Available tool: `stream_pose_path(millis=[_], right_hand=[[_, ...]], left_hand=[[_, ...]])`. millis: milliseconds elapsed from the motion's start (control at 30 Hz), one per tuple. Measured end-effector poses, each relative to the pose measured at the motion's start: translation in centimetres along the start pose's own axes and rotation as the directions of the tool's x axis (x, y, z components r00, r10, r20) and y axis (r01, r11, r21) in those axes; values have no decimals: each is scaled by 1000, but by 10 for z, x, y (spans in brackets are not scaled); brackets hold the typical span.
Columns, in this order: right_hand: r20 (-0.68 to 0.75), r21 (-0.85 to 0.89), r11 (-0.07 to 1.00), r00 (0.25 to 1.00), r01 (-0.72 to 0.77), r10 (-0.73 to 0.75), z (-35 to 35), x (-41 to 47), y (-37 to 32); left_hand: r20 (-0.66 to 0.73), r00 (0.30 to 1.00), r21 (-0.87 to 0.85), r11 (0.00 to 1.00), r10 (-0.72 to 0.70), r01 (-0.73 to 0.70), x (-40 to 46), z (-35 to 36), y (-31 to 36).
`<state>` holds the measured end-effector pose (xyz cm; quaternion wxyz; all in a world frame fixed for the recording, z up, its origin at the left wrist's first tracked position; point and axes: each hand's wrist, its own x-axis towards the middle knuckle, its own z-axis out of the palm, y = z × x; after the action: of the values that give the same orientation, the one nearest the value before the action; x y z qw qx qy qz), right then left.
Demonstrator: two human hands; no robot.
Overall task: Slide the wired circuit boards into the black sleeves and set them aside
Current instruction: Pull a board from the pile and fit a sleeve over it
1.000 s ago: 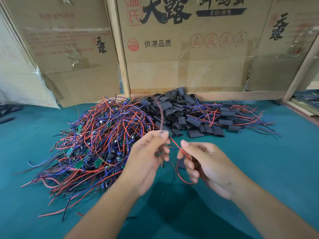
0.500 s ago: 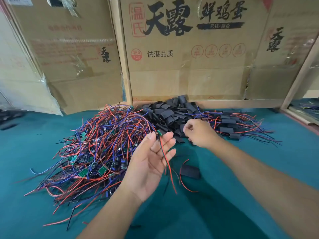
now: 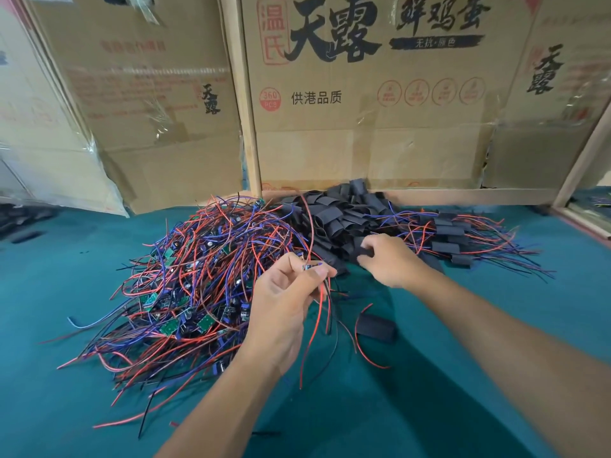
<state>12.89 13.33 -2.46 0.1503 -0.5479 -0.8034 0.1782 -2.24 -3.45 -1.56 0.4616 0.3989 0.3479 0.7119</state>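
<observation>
My left hand (image 3: 284, 302) pinches a small wired circuit board (image 3: 310, 267) between thumb and fingers; its red and black wires hang down below the hand. My right hand (image 3: 388, 259) reaches into the heap of empty black sleeves (image 3: 334, 219) and pinches one sleeve (image 3: 365, 252) at the heap's near edge. A big tangle of boards with red, blue and black wires (image 3: 198, 276) lies to the left. One sleeved board (image 3: 377, 327) lies on the green mat between my forearms.
A group of sleeved boards (image 3: 453, 236) with wires fanning right lies behind my right hand. Cardboard boxes (image 3: 363, 127) and a wooden frame wall off the back. The green mat (image 3: 496, 309) covers the table. Dark items (image 3: 23, 223) sit at the far left.
My left hand has curled from an open palm into a pinch on the board. My right hand stayed at the sleeve heap and now pinches one sleeve.
</observation>
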Motion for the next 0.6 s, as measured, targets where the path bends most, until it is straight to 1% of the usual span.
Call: stream_pose_path(millis=[33,67,100,133,167,233,300,333,400,433,467,500,533,567,600], right_hand=[[-15,132,991,1000,-14,16,-3,-13,-1],[0,304,952,1000,-25,27,-5,-28,-2],[40,486,874,999,-29,11,-7,-45,-3],[89,632,774,996,-34,-29,-6,-63,-5],[135,732,680,988,-49,-74,-5,-81,-7],[209,840,530,971,-116,-118,-1,-111,-11],[261,895,400,959,-196,-113,4,-126,-10],[276,911,347,954,-222,-116,6,-129,-9],[281,924,302,952,-235,-121,8,-132,-7],[271,924,309,955,-224,-119,9,-132,-5],[253,919,341,960,-199,-120,10,-132,-3],[230,895,417,965,-158,-127,10,-131,0],[207,830,550,967,-92,-150,10,-130,4],[190,703,711,962,5,-195,10,-130,9],[181,529,840,951,119,-249,9,-129,13]], left_hand=[[0,1000,-11,1000,9,-9,0,0,0],[-1,1000,-9,1000,18,-18,1,0,0],[-4,1000,11,1000,26,-26,2,0,-1],[-4,999,46,998,34,-34,2,-1,-2],[5,999,97,994,47,-48,3,-2,-3],[46,995,252,963,90,-98,2,-4,-5],[94,989,375,917,111,-138,1,-5,-6],[102,988,397,906,112,-144,1,-5,-6],[104,988,398,905,117,-149,1,-6,-7],[99,988,394,906,122,-151,1,-6,-8],[88,988,391,908,127,-152,1,-6,-8],[76,988,383,912,131,-150,1,-6,-9],[63,989,371,917,131,-145,1,-6,-9],[51,991,354,925,127,-137,2,-6,-9],[41,992,337,933,120,-127,2,-7,-9]])
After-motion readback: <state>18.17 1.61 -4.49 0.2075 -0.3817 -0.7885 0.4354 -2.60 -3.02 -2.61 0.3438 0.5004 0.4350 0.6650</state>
